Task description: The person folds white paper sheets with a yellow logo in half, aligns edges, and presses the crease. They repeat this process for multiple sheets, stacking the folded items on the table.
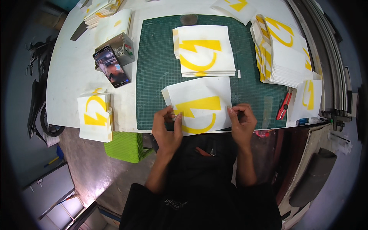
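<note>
A white sheet (203,90) with a yellow bolt-and-curve print lies at the near edge of the green cutting mat (153,50), a folded strip along its left side. My left hand (167,130) is closed at its lower left edge, thumb on top and fingers curled. At the right edge, my right hand (242,124) pinches the sheet between thumb and fingers. Just beyond it sits a neat stack of matching white sheets (209,34), several layers showing at its near edge.
A thick pile of printed sheets (283,65) stands at right, near a red utility knife (284,104). A phone (112,67) leans on a small box (125,50) at left. Another stack (92,130) overhangs the table edge above a green woven-pattern stool (123,147).
</note>
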Tool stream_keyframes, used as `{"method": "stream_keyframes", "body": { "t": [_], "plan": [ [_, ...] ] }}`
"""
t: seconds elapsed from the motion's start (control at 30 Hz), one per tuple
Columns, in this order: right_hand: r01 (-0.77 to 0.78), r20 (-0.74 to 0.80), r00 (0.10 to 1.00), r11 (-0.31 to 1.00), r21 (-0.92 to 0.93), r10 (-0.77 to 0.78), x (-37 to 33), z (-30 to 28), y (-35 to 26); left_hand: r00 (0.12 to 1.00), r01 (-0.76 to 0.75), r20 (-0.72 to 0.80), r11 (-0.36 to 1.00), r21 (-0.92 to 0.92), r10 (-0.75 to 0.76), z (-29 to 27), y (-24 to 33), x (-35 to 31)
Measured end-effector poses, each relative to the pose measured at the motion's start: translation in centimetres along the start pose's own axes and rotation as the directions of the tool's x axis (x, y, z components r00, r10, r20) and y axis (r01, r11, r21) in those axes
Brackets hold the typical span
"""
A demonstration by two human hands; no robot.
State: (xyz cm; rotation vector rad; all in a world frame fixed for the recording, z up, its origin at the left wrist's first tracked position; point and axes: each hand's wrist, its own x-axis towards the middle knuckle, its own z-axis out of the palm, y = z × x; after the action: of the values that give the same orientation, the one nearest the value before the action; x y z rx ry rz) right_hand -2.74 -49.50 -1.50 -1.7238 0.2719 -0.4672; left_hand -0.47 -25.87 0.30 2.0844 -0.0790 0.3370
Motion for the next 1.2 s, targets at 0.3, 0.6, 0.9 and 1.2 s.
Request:
{"method": "stream_keyframes", "body": {
  "t": [0.3, 0.6, 0.9, 1.2],
  "plan": [
    [-0.360, 0.128, 0.932, 0.908, 0.214, 0.340, 0.1, -1.0, -0.9, 0.846, 0.527, 0.256, 0.665, -0.530, -0.467, -0.1, 0.1, 0.6],
    [-0.413, 0.186, 0.910, 0.830, 0.375, 0.369, 1.0, -0.9, -2.0, 0.861, 0.508, 0.356, 0.608, -0.610, -0.362, -0.7, 0.0, 1.4],
    [-0.421, 0.325, 0.895, 0.818, 0.392, 0.306, 1.0, -1.5, -2.0, 0.877, 0.478, 0.338, 0.549, -0.686, -0.342, -1.1, 0.3, 1.4],
    [-0.559, 0.344, 0.829, 0.624, 0.546, 0.441, 1.3, -1.2, -1.6, 0.886, 0.158, 0.451, 0.844, -0.513, 0.109, -2.7, -0.7, 1.9]
  ]
}}
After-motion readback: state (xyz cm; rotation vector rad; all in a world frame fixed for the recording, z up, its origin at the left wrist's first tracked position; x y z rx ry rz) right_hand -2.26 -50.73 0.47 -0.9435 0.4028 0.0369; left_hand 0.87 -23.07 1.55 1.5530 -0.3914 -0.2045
